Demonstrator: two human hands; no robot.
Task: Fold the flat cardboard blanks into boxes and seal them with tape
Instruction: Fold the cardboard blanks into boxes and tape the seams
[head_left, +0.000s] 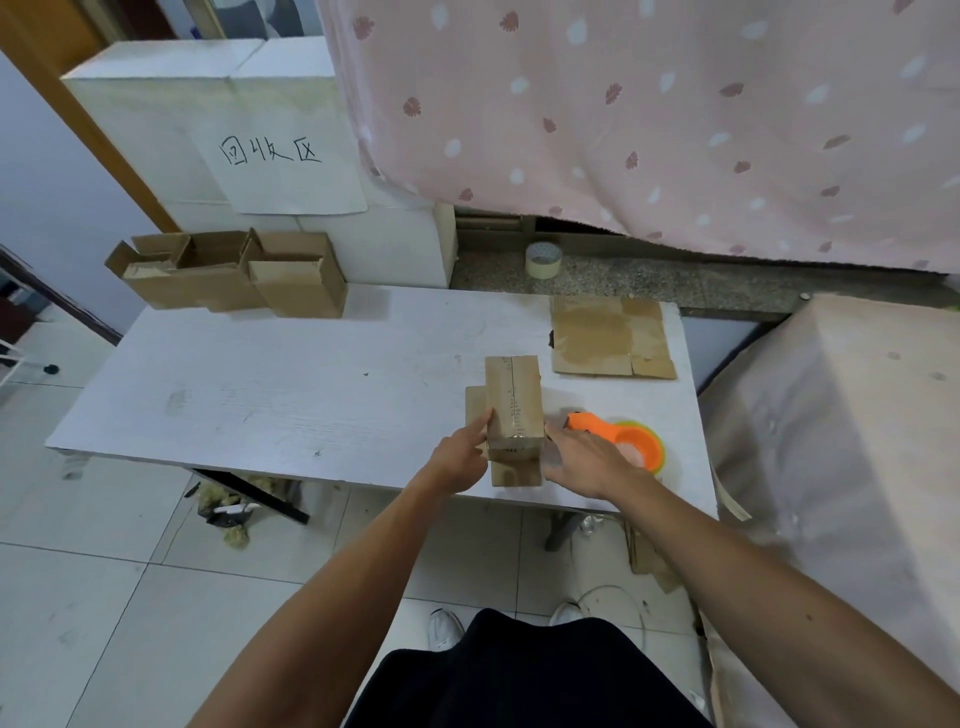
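Brown cardboard box (513, 410), white table (291, 395), orange tape dispenser (618, 436), pink leaf-patterned curtain (649, 114)

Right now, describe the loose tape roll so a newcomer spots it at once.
Start at the white table; behind its far edge runs a speckled stone ledge under the pink curtain. The loose roll sits there alone. It is pale cream and bare, unlike the orange dispenser on the table by the right hand.

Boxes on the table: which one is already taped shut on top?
The box between the left hand and right hand: tape runs along its closed top seam. The three boxes at the far left corner have open flaps.
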